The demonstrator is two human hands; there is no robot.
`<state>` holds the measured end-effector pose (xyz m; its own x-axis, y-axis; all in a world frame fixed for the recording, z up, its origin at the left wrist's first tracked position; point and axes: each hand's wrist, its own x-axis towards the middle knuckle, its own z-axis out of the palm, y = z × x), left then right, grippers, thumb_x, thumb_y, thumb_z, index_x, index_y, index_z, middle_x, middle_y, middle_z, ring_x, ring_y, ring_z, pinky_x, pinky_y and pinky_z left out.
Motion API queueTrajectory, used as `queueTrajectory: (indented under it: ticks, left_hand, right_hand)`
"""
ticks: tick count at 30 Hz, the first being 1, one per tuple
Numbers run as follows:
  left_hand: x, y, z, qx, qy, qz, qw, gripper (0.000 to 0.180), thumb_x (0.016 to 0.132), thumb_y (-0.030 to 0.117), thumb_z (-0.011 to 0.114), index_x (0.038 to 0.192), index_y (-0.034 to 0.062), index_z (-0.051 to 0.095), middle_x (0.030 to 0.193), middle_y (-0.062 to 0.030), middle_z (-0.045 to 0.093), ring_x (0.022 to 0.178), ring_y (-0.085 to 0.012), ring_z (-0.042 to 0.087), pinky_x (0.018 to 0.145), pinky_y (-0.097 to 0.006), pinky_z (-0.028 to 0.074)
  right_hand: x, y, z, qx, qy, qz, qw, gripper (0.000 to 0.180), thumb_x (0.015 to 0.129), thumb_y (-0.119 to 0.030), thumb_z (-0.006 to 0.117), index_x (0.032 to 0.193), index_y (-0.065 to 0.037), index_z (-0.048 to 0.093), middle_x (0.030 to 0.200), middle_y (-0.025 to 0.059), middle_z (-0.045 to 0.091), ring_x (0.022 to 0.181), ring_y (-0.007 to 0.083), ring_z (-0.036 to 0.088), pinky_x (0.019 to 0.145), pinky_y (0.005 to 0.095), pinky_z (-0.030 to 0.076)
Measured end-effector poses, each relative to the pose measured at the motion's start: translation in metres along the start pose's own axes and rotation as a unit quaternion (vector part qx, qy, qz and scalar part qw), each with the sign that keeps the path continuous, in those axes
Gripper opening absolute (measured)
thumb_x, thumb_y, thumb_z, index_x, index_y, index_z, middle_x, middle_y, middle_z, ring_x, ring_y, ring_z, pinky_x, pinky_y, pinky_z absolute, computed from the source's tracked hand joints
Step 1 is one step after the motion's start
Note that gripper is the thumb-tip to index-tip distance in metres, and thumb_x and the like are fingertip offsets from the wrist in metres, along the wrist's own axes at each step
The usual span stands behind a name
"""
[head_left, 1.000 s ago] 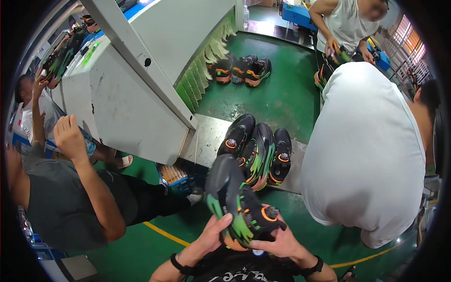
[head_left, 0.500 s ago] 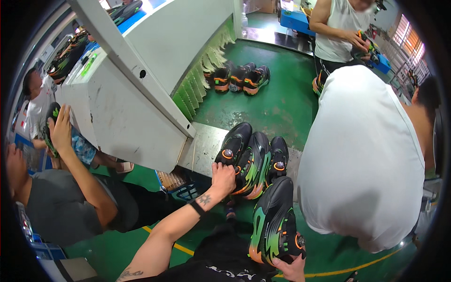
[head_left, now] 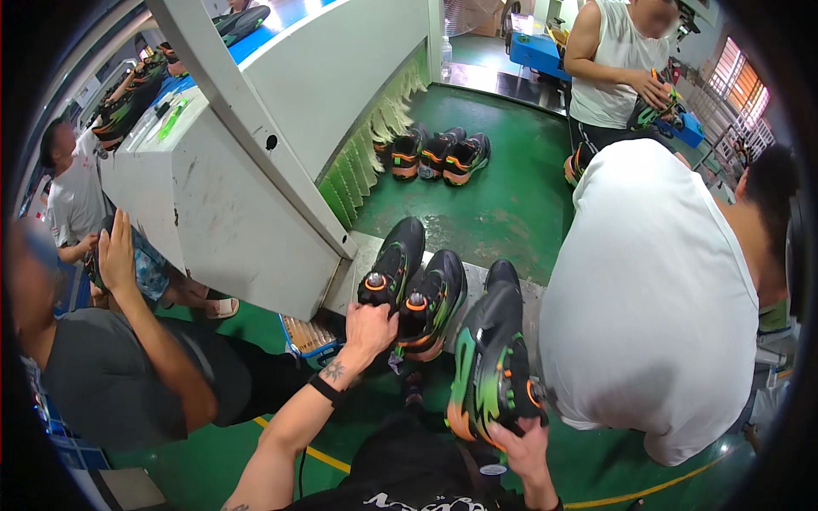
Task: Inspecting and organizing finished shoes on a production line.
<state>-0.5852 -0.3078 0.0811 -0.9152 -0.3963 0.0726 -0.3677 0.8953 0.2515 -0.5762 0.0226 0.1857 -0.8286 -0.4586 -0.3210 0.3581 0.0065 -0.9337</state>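
My left hand [head_left: 372, 330] is closed on the heel of a black sneaker [head_left: 399, 255] with an orange-ringed dial, its toe pointing away from me. Just right of it a matching sneaker [head_left: 436, 302] stands on the metal ledge, with green and orange on its sides. My right hand [head_left: 521, 444] grips another such sneaker [head_left: 494, 375] by the heel, its green and orange side turned up. Beyond that one shows the dark toe of a further sneaker [head_left: 503, 274], the rest of it hidden.
More sneakers [head_left: 439, 155] stand on the green surface beyond the metal ledge [head_left: 366, 247], beside a fringed curtain [head_left: 362, 153]. A white machine housing [head_left: 230, 204] rises at the left. A person in white [head_left: 652, 307] bends close on my right; a person in grey [head_left: 128, 366] is at my left.
My left hand has drawn its sneaker left, and a gap now shows between it and the middle one. The sneaker in my right hand has moved forward, covering most of the one behind.
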Motion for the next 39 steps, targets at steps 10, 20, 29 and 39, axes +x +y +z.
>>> queueTrajectory:
  ticks: [10,20,29,39]
  left_hand:
    - [-0.001,0.013,0.029,0.028,-0.141,-0.028,0.989,0.027,0.073,0.035,0.068,0.069,0.0084,0.07,0.067,-0.0113,0.067,0.073,-0.027,0.067,0.085,-0.041,0.038]
    - [-0.002,-0.025,-0.025,-0.036,-0.076,-0.094,0.992,0.024,0.07,0.028,0.066,0.065,0.004,0.065,0.061,-0.0172,0.062,0.068,-0.0348,0.063,0.077,-0.043,0.043]
    - [0.006,-0.035,-0.001,-0.013,-0.108,-0.084,0.991,0.029,0.073,0.031,0.068,0.066,0.0031,0.064,0.062,-0.0174,0.062,0.07,-0.0361,0.063,0.077,-0.041,0.042]
    - [0.004,-0.034,0.015,-0.044,-0.148,-0.047,0.987,0.029,0.078,0.031,0.066,0.073,0.0033,0.065,0.07,-0.018,0.065,0.076,-0.0348,0.063,0.078,-0.043,0.038]
  right_hand:
    - [0.082,0.01,0.045,0.008,0.061,0.011,0.998,0.056,0.078,-0.002,0.071,0.126,0.002,0.041,0.106,0.0126,0.064,0.094,0.0193,0.065,0.084,0.031,0.053]
    - [0.083,0.016,0.057,-0.015,0.145,-0.031,0.989,0.063,0.079,0.0,0.071,0.131,0.007,0.037,0.111,0.0156,0.063,0.101,0.0206,0.064,0.088,0.0329,0.053]
    - [0.19,0.09,0.096,-0.464,0.181,0.117,0.859,0.086,0.074,-0.029,0.07,0.143,-0.001,0.026,0.135,0.0263,0.044,0.118,0.0442,0.05,0.096,0.0477,0.044]
    - [0.157,0.061,0.046,-0.477,0.308,-0.104,0.816,0.069,0.078,-0.013,0.07,0.136,0.003,0.037,0.137,0.025,0.041,0.128,0.0416,0.041,0.104,0.0465,0.038]
